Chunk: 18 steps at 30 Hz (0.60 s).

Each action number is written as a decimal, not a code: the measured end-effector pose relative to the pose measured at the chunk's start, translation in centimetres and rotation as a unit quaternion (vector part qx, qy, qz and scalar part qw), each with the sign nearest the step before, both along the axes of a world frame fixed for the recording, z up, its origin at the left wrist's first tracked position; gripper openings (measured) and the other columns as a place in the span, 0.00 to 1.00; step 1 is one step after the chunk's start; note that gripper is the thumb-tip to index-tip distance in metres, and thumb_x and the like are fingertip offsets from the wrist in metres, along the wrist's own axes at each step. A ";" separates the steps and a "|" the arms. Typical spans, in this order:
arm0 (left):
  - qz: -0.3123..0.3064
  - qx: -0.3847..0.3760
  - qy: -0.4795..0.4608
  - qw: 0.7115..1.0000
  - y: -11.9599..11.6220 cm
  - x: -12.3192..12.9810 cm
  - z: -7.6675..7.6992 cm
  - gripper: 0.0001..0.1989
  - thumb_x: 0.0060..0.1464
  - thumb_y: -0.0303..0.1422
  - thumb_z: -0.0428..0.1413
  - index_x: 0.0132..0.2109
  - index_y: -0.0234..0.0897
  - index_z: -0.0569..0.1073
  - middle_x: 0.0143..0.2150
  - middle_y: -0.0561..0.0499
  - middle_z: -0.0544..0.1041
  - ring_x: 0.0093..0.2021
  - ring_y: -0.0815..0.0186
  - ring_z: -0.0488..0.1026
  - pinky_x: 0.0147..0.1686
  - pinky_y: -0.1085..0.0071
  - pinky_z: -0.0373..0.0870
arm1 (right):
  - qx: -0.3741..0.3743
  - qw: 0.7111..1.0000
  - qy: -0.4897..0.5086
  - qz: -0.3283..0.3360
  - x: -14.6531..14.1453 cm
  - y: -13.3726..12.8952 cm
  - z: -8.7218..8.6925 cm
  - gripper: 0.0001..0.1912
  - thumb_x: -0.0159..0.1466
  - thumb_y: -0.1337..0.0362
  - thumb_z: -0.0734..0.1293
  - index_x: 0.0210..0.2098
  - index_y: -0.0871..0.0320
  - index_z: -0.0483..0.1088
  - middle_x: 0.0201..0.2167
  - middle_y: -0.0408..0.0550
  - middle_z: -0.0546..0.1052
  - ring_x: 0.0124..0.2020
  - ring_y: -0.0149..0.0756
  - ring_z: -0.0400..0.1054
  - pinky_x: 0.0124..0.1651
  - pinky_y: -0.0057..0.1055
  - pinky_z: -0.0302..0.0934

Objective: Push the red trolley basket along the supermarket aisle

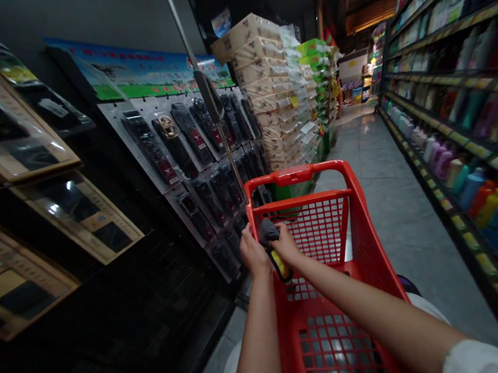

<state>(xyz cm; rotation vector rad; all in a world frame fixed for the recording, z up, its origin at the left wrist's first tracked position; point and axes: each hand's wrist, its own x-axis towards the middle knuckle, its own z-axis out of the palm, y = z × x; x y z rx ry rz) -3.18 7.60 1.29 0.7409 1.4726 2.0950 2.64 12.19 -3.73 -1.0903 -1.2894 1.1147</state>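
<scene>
A red plastic shopping basket with grid walls stands in front of me, its looped handle raised at the far end. My right hand is closed on a grey and yellow grip inside the left wall. My left hand is closed at the basket's left rim; what its fingers wrap is partly hidden. A long thin metal pole with a dark joint slants up from beside the left rim, roughly in line with the grip. Whether they are one piece is hidden.
On the left, packaged goods hang on a display board, near boxed sets. Stacked cartons stand ahead. Along the right runs a long shelf of bottles. Grey tiled floor stretches down the aisle.
</scene>
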 end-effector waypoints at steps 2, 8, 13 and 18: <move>0.005 0.012 -0.027 1.000 -0.4 0.0 -0.4 0.23 0.68 0.39 0.43 0.51 0.28 0.77 0.54 0.35 0.78 0.55 0.59 0.76 0.60 0.62 0.67 | 0.031 0.999 -0.015 -0.008 -1.3 0.7 1.5 0.28 0.50 0.73 0.65 0.52 0.60 0.68 0.49 0.55 0.76 0.49 0.42 0.71 0.55 0.39 0.64; 0.010 0.006 -0.007 1.000 -0.7 -0.2 -0.7 0.18 0.65 0.39 0.49 0.49 0.33 0.79 0.55 0.39 0.79 0.60 0.59 0.73 0.62 0.64 0.63 | 0.085 0.996 0.020 -0.015 -3.1 0.0 -0.5 0.22 0.57 0.69 0.63 0.51 0.58 0.73 0.49 0.52 0.77 0.51 0.40 0.71 0.56 0.36 0.64; -0.003 -0.004 -0.013 1.000 -0.8 -0.2 -0.1 0.20 0.67 0.37 0.47 0.52 0.30 0.78 0.57 0.37 0.77 0.59 0.58 0.73 0.62 0.62 0.64 | 0.011 0.999 0.000 0.037 -2.5 -2.7 -6.3 0.23 0.54 0.73 0.60 0.45 0.58 0.77 0.43 0.50 0.81 0.48 0.42 0.74 0.56 0.39 0.66; -0.016 -0.012 -0.008 1.000 -0.9 -0.1 0.5 0.21 0.68 0.35 0.45 0.54 0.27 0.77 0.56 0.37 0.77 0.58 0.59 0.75 0.62 0.62 0.65 | 0.084 0.995 -0.003 0.050 -2.6 -1.9 -2.6 0.36 0.53 0.75 0.61 0.61 0.55 0.68 0.53 0.49 0.76 0.55 0.40 0.71 0.61 0.39 0.62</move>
